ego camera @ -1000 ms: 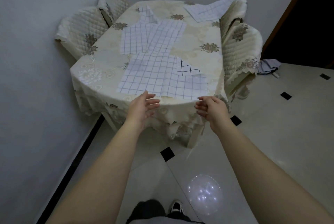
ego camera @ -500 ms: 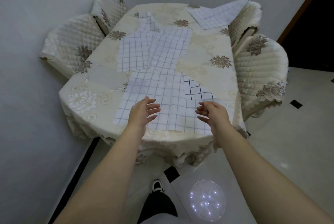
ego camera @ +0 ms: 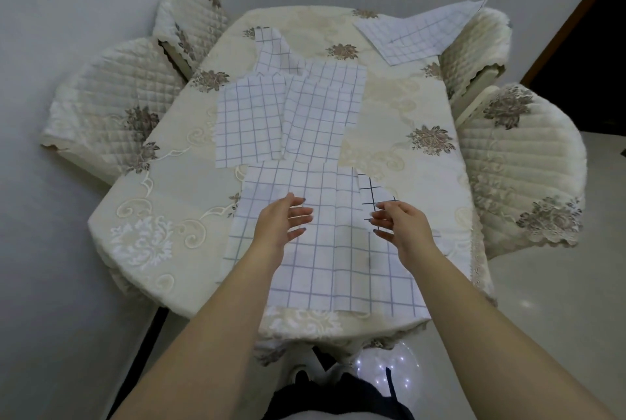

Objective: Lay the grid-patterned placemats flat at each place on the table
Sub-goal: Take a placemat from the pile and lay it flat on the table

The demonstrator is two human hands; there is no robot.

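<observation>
Placemat (ego camera: 318, 260) nearest the person lies flat, long axis running away from them.

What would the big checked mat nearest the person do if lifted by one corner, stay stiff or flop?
Probably flop: the nearest placemat looks thin and shows soft creases. Likely light, since it lies over the darker-lined mat with barely a bump. Pushed, it might slide or bunch on the tablecloth, as nothing weighs it down.
</observation>
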